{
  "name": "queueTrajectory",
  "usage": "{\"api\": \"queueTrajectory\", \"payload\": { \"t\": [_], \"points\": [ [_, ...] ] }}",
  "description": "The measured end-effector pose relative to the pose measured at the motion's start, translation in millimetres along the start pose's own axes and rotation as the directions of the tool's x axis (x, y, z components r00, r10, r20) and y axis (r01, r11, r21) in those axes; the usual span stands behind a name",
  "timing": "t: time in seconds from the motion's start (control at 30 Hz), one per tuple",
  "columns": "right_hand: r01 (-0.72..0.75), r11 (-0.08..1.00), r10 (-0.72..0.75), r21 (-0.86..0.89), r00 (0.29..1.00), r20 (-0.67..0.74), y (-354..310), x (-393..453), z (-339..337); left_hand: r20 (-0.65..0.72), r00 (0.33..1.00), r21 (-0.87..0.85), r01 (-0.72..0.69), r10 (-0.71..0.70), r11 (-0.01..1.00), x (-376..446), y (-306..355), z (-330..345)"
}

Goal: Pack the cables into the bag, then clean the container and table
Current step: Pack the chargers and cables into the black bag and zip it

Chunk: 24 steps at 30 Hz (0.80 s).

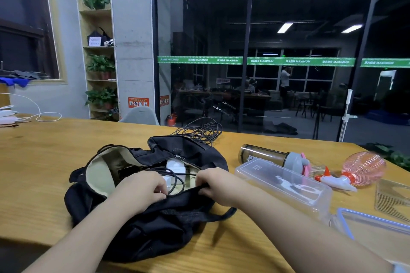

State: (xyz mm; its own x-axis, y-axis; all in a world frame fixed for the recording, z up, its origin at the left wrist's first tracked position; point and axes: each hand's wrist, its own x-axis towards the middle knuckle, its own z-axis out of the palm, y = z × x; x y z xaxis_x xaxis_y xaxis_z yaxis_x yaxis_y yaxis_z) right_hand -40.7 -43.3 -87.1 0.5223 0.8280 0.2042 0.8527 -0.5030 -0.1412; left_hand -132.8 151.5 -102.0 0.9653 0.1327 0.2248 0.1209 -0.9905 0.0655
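Head view: a black bag point(155, 217) is seen lying open on the wooden table point(44, 162), and all positions are given relative to it. The left hand point(142, 186) is placed at the near edge of the bag's opening, fingers curled, with what appears to be the zip pull pinched at the fingertips; this detail is small and not certain. The right hand point(213, 180) is curled round the near lip of the opening, to the right of the left hand. Inside the opening a black cable point(177, 180) is looped beside a white charger point(175, 166). A second bundle of black cables point(202, 129) is observed on the table just behind the bag. To the bag's right a clear plastic container point(286, 186) is recorded, with a dark bottle point(266, 156) behind it and a pink spray bottle point(357, 170) further right
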Motion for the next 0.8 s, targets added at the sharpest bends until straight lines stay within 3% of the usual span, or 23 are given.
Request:
{"api": "queueTrajectory", "payload": {
  "t": [0.17,0.23,0.37,0.47,0.67,0.8],
  "points": [
    [0.014,1.0,-0.012,0.013,0.992,-0.129,-5,0,-13,0.049,0.997,-0.079,-0.059,0.063,0.995,1,-2,-6],
    [0.018,0.999,-0.011,0.032,0.982,-0.187,-7,2,-17,-0.026,0.997,-0.179,-0.075,0.072,0.981,-1,-4,-10],
    [-0.001,0.994,0.034,0.106,0.95,-0.31,-11,10,-29,-0.134,0.99,-0.337,-0.007,-0.041,0.941,-10,-2,-24],
    [0.006,0.983,0.069,0.183,0.913,-0.401,-14,18,-44,-0.169,0.983,-0.329,0.008,-0.067,0.944,-14,3,-37],
    [0.088,0.957,0.094,0.276,0.807,-0.583,-25,24,-60,-0.324,0.945,-0.266,-0.122,0.03,0.956,-9,8,-52],
    [0.07,0.946,0.125,0.316,0.822,-0.556,-20,18,-42,-0.202,0.974,-0.314,-0.165,0.104,0.935,-11,14,-42]
  ]
}}
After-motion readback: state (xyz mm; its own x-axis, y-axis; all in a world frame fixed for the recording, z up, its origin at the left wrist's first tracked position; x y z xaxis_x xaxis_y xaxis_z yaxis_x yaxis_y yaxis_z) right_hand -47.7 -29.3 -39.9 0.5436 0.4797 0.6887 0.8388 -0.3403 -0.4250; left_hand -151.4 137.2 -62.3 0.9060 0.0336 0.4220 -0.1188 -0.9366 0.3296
